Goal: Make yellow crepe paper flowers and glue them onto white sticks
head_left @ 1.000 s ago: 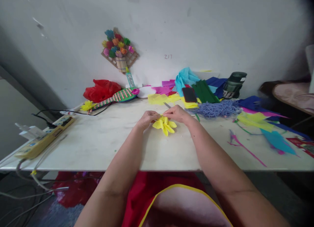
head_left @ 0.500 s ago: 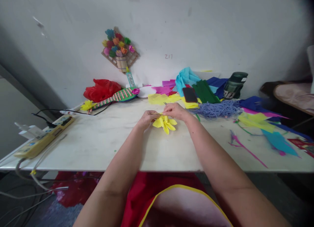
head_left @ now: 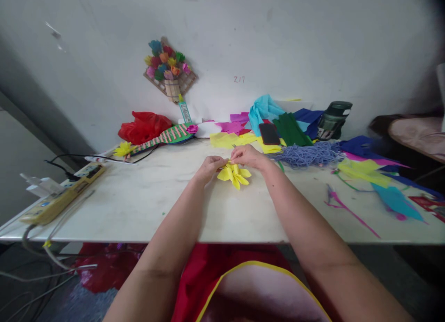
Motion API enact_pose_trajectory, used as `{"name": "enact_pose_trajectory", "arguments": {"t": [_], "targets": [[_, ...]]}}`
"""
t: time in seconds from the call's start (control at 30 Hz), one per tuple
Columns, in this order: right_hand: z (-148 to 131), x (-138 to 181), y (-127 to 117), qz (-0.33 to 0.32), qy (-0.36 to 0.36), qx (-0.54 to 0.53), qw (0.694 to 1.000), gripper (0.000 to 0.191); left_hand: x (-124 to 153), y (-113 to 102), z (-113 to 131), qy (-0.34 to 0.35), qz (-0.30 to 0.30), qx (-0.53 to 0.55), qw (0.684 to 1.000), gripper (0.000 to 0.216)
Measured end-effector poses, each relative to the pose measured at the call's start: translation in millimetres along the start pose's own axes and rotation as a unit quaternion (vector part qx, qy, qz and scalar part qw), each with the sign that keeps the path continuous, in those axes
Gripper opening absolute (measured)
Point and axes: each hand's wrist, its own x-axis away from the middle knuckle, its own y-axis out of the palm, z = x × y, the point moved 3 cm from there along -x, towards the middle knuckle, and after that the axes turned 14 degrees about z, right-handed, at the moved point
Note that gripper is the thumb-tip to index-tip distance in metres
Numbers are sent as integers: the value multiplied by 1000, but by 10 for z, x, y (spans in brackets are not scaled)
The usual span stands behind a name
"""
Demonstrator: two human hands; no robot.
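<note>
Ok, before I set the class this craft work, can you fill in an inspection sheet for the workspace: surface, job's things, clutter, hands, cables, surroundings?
Surface: pale table, faint grey smudges.
Job's things: yellow paper flower held over the table; whether it touches cannot be told.
Clutter: phone, dark green bottle, purple-blue strands and coloured paper at back and right; red plastic bag back left.
Hands: left hand and right hand both pinch the flower's upper end.
Cables: black plug at the yellow power strip, left; grey cable hangs past the front edge.
Surroundings: wall behind, bearing a flower-basket decoration.
</note>
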Motion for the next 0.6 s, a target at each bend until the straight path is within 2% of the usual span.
{"name": "enact_pose_trajectory", "arguments": {"t": [0.17,0.4,0.6], "targets": [[17,-2,14,10,15,8,1000,11,-4,-12,23,18,6,-25,999,31],[65,38,-40,-34,85,-19,996,18,-17,-24,15,23,19,-40,999,29],[221,52,-143,-51,92,10,994,25,-31,-34,-7,22,10,-36,999,28]]}}
